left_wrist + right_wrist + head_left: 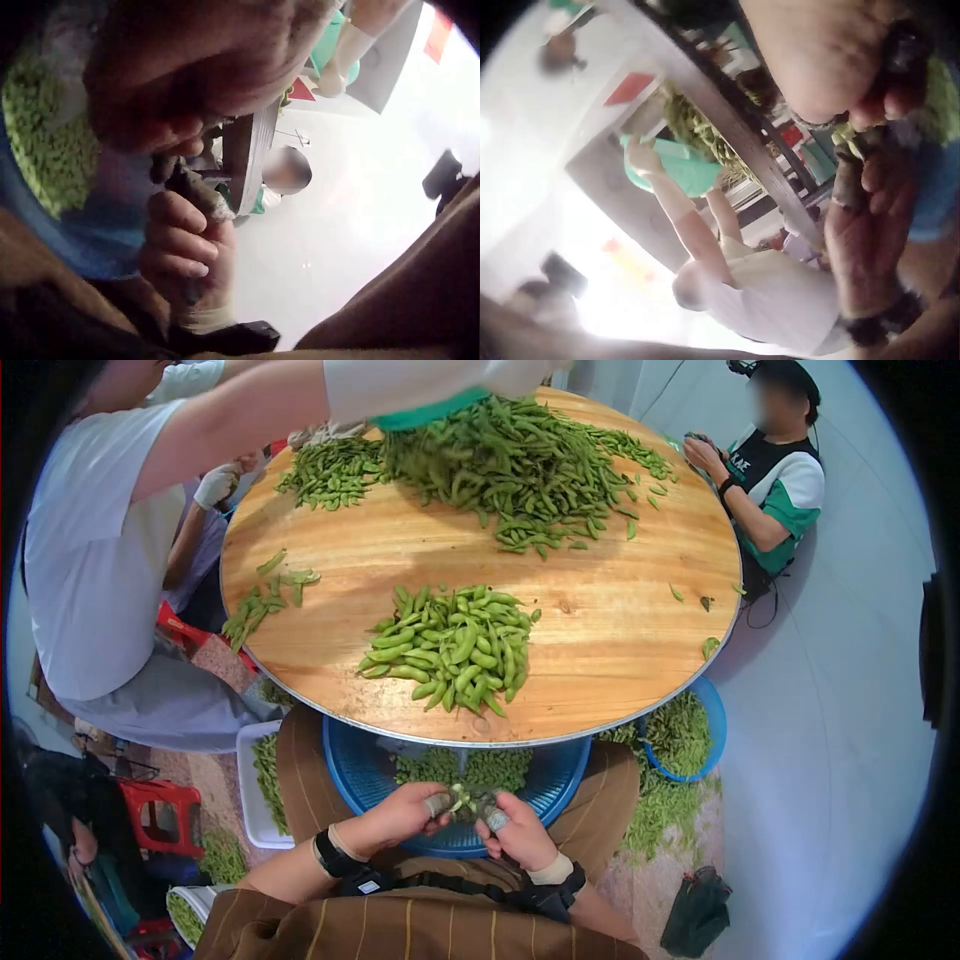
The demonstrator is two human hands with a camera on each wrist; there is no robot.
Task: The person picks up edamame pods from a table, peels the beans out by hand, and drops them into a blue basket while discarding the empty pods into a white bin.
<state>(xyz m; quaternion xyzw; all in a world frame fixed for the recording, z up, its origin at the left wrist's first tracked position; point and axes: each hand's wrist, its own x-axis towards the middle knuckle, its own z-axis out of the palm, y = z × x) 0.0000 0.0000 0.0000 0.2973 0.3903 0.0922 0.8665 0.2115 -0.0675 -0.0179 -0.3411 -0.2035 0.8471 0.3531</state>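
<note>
My left hand and right hand meet fingertip to fingertip over a blue plastic basket. Between them they pinch a split edamame pod, pale green where it shows; the fingers hide most of it. Dark, worn wrapping covers both thumbs, seen on the right thumb in the left wrist view. Shelled green beans lie in the basket beneath. Straight ahead on the round wooden table is a small heap of edamame pods.
Across the table, a person tips a green basin over a large pod pile. Another person sits at the right. A blue tub and white bin flank my knees; a red stool stands left.
</note>
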